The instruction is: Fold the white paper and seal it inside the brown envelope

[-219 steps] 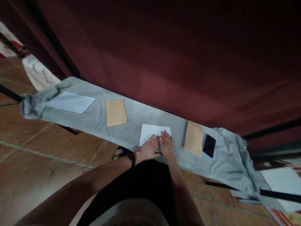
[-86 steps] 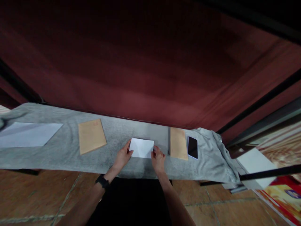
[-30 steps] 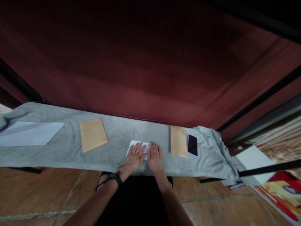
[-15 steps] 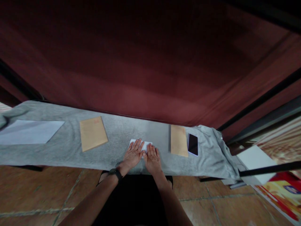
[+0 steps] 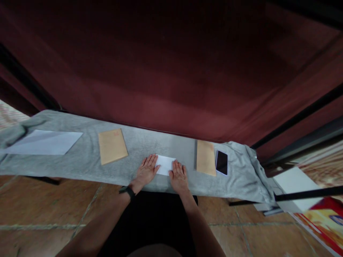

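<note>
A small folded piece of white paper (image 5: 164, 165) lies flat on the grey cloth (image 5: 150, 142) in front of me. My left hand (image 5: 146, 170) rests palm down at its left edge, fingers stretched out, with a dark band on the wrist. Against the right edge of the paper lies my right hand (image 5: 179, 176), also flat with its fingers extended. Neither hand grips anything. The middle of the paper shows between the two thumbs.
To the left are a brown envelope (image 5: 113, 146) and larger white paper sheets (image 5: 50, 142). On the right, another brown envelope (image 5: 205, 158) lies beside a phone (image 5: 222, 162). A dark red panel (image 5: 160, 89) rises behind the cloth, and black metal bars (image 5: 297, 116) stand at right.
My hands have slid apart, the left one to the left and the right one slightly right, uncovering more of the white paper. The camera view has shifted a little.
</note>
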Motion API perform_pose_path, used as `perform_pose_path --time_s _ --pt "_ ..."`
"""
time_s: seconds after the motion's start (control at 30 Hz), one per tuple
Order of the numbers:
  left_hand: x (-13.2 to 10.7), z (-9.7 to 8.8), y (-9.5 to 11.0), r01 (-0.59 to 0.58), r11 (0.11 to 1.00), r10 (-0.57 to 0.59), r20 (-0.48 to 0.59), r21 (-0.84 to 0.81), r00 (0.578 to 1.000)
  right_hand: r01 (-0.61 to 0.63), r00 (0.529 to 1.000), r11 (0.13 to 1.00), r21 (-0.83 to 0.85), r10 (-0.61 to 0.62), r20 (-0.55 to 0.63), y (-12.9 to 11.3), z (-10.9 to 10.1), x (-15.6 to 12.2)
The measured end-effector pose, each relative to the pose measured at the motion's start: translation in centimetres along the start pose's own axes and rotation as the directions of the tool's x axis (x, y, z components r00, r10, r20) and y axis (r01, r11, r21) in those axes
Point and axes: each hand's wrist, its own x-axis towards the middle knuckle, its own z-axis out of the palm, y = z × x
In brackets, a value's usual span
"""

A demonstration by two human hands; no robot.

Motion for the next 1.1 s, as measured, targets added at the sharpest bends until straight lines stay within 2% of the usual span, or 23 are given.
perform_pose_path --time_s 0.27,0.43,0.5,0.6,0.67,0.73,0.9,1.1 --pt "-0.6 -0.4 -1.5 0.105 0.994 -0.104 -0.055 0.015 0.993 -0.030 1.000 0.999 0.015 0.030 -0.008 0.3 -0.1 -0.2" --pt "-1.1 -0.7 -0.3 0.186 0.982 -0.182 -0.128 0.018 0.975 -0.038 0.999 0.999 0.005 0.038 0.005 0.1 -0.1 -0.1" --pt "-1.2 -0.6 1.2 0.107 0.994 -0.106 -0.121 0.009 0.987 -0.038 0.999 0.999 0.000 0.038 0.003 0.1 -0.2 -0.1" --pt "-1.1 0.0 3.7 -0.129 0.991 0.131 0.035 -0.047 0.991 -0.034 0.999 0.999 -0.007 0.034 0.023 0.1 -0.2 0.0" --pt "-0.6 0.5 5.0 -0.159 0.985 0.164 0.096 -0.061 0.982 -0.044 0.997 0.999 -0.010 0.044 0.058 0.1 -0.2 0.1" --pt "0.1 0.9 5.5 -0.132 0.990 0.136 0.098 -0.041 0.986 -0.054 0.994 0.998 -0.017 0.055 0.092 0.1 -0.2 0.2" --pt "1.4 0.9 3.8 -0.054 0.998 0.053 0.050 0.032 0.997 -0.063 0.994 0.998 -0.026 0.065 0.089 0.2 -0.2 0.2" --pt "1.1 0.7 1.1 0.044 0.997 -0.043 -0.010 0.071 0.999 -0.065 0.996 0.998 0.017 0.064 0.056 0.2 -0.1 0.2"
